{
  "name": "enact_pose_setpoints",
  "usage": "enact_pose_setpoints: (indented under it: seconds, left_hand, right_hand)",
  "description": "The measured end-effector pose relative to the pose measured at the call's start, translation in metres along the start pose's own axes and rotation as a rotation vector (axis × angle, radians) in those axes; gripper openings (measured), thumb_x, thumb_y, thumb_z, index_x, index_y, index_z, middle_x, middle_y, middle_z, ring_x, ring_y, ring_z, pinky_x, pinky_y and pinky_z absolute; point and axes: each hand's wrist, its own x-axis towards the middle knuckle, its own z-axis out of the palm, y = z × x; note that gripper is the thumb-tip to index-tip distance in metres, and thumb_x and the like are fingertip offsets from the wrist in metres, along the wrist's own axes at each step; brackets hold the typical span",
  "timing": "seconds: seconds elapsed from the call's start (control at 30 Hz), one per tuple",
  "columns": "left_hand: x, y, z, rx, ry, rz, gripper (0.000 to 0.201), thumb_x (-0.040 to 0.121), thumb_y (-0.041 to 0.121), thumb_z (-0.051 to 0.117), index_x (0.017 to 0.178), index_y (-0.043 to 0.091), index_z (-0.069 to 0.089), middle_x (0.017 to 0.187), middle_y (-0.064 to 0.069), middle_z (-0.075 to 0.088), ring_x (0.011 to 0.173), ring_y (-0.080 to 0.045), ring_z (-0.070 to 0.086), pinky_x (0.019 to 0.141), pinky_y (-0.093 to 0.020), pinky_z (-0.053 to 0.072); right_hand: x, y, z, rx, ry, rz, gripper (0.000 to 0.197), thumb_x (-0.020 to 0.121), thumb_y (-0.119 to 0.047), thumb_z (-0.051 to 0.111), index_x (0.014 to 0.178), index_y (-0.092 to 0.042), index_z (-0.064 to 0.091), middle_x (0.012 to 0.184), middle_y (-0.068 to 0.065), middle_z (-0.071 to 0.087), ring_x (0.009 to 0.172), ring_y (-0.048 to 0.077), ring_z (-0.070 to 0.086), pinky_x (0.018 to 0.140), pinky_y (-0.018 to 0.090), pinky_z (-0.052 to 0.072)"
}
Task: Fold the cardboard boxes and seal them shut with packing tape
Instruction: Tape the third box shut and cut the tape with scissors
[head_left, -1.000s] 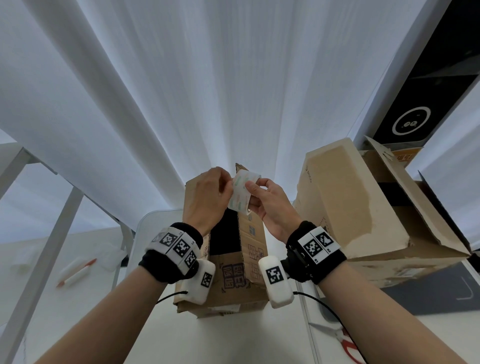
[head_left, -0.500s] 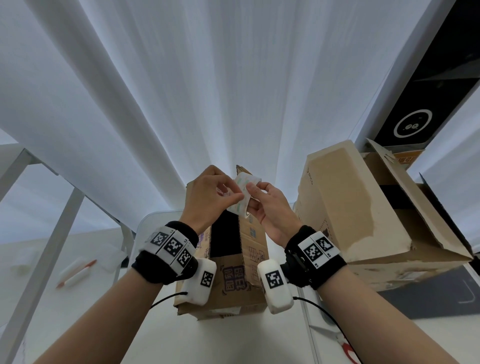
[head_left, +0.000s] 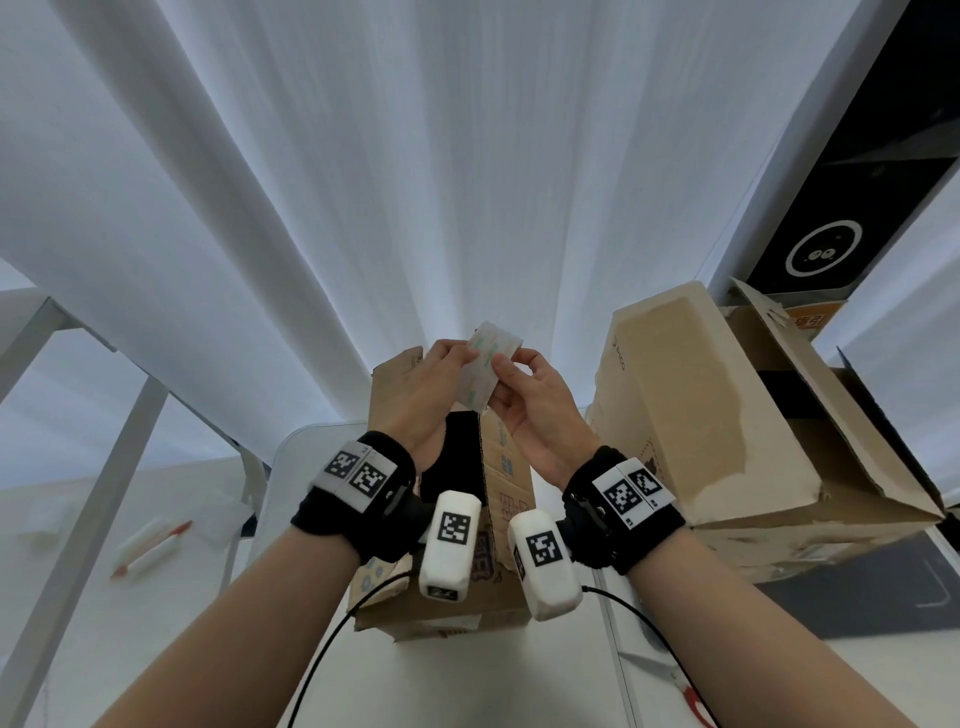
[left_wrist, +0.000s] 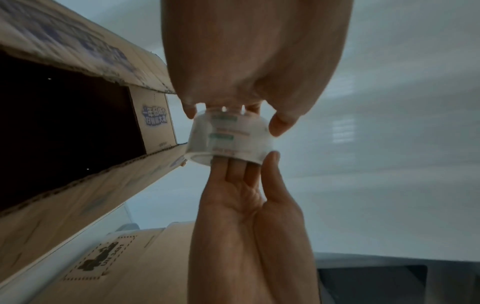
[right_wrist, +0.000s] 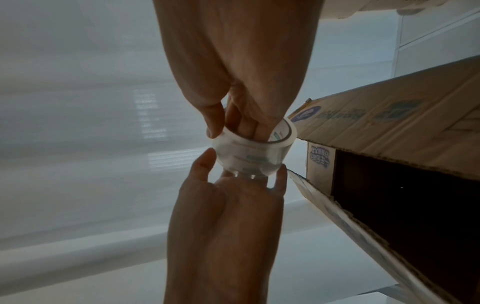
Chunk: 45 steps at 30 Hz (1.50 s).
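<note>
clear tape roll (head_left: 483, 370), one, in both grips: left hand (head_left: 423, 397), right hand (head_left: 535, 402); two cardboard boxes (head_left: 691, 410)

Glossy clear plastic tape roll (head_left: 487, 370); matt, scuffed brown cardboard boxes (head_left: 691, 415).

Head view bright: backlight through white curtain (head_left: 415, 182), strong wide-angle bending at edges. Both wrist views dim; my left hand (left_wrist: 249, 216) and right hand (right_wrist: 221, 226) dark against glow, box print (left_wrist: 64, 35) motion-blurred.
</note>
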Motion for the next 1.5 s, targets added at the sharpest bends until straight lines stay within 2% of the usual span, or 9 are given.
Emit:
enact_pose_setpoints:
  seconds: [0.1,0.27,0.33,0.47,0.7,0.83,1.03,1.37,1.5]
  left_hand:
    - [-0.011,0.003,0.012,0.052,0.053,0.048,0.022,0.097,0.012,0.044,0.109,0.003,0.061,0.089,-0.009,0.062,0.077,-0.022,0.055,0.070,-0.037,0.044]
    - [-0.021,0.005,0.018,0.162,0.065,0.141,0.027,0.100,0.004,0.034,0.116,-0.007,0.054,0.080,-0.002,0.056,0.064,-0.011,0.050,0.047,-0.017,0.042]
    - [-0.023,0.005,0.019,0.147,0.067,0.140,0.027,0.099,0.002,0.034,0.114,-0.008,0.054,0.078,-0.004,0.055,0.060,-0.011,0.049,0.043,-0.017,0.040]
    - [-0.027,0.006,0.019,0.062,0.066,0.066,0.025,0.095,0.000,0.035,0.111,-0.008,0.052,0.086,-0.017,0.057,0.064,-0.021,0.051,0.048,-0.026,0.041]
    - [-0.027,-0.004,0.017,-0.001,0.040,0.032,0.023,0.096,0.012,0.040,0.108,0.004,0.058,0.107,-0.027,0.066,0.086,-0.033,0.062,0.070,-0.040,0.048]
    - [-0.024,-0.006,0.016,0.051,0.080,0.064,0.025,0.096,0.008,0.037,0.112,-0.003,0.052,0.096,-0.020,0.059,0.080,-0.028,0.054,0.060,-0.035,0.042]
    - [-0.024,-0.013,0.015,0.072,0.048,0.029,0.016,0.091,0.015,0.035,0.097,0.014,0.051,0.100,-0.020,0.060,0.081,-0.029,0.055,0.064,-0.040,0.043]
    - [-0.025,-0.017,0.010,0.045,-0.007,0.035,0.018,0.091,0.009,0.037,0.096,0.016,0.053,0.098,-0.014,0.061,0.080,-0.026,0.053,0.061,-0.034,0.043]
    - [-0.023,-0.020,0.011,0.035,-0.009,-0.001,0.028,0.088,0.027,0.043,0.107,0.010,0.055,0.100,-0.017,0.059,0.080,-0.027,0.054,0.062,-0.036,0.043]
  right_hand:
    - [-0.001,0.003,-0.001,0.006,-0.025,-0.010,0.020,0.099,-0.007,0.055,0.119,-0.007,0.051,0.125,0.026,0.062,0.096,0.023,0.067,0.096,0.034,0.053]
    - [-0.004,0.009,-0.003,-0.039,-0.007,-0.034,0.035,0.097,-0.019,0.058,0.129,-0.005,0.054,0.115,0.017,0.063,0.096,0.023,0.057,0.086,0.026,0.052]
    - [-0.006,0.011,-0.003,-0.036,-0.011,-0.030,0.043,0.089,-0.027,0.066,0.127,-0.007,0.058,0.114,0.017,0.058,0.099,0.026,0.048,0.084,0.027,0.048]
    - [-0.008,0.014,-0.005,-0.008,-0.030,-0.023,0.051,0.079,-0.033,0.075,0.123,-0.012,0.063,0.116,0.018,0.055,0.097,0.025,0.045,0.084,0.027,0.047]
    - [-0.011,0.011,-0.009,0.010,-0.045,-0.025,0.045,0.089,-0.024,0.062,0.130,-0.005,0.056,0.115,0.015,0.063,0.101,0.024,0.055,0.092,0.029,0.052]
    - [-0.013,0.014,-0.008,0.032,-0.058,-0.001,0.032,0.099,-0.016,0.055,0.129,-0.005,0.054,0.116,0.015,0.063,0.094,0.021,0.061,0.088,0.025,0.055]
    - [-0.016,0.016,-0.009,0.038,-0.067,0.016,0.035,0.100,-0.015,0.053,0.133,-0.003,0.052,0.114,0.014,0.065,0.092,0.019,0.062,0.086,0.025,0.054]
    - [-0.022,0.014,-0.011,0.046,-0.106,0.018,0.040,0.100,-0.017,0.053,0.137,-0.003,0.050,0.117,0.014,0.066,0.095,0.018,0.066,0.093,0.029,0.052]
    - [-0.022,0.014,-0.012,0.017,-0.114,0.017,0.040,0.100,-0.016,0.054,0.138,-0.003,0.049,0.119,0.015,0.065,0.097,0.019,0.065,0.094,0.028,0.052]
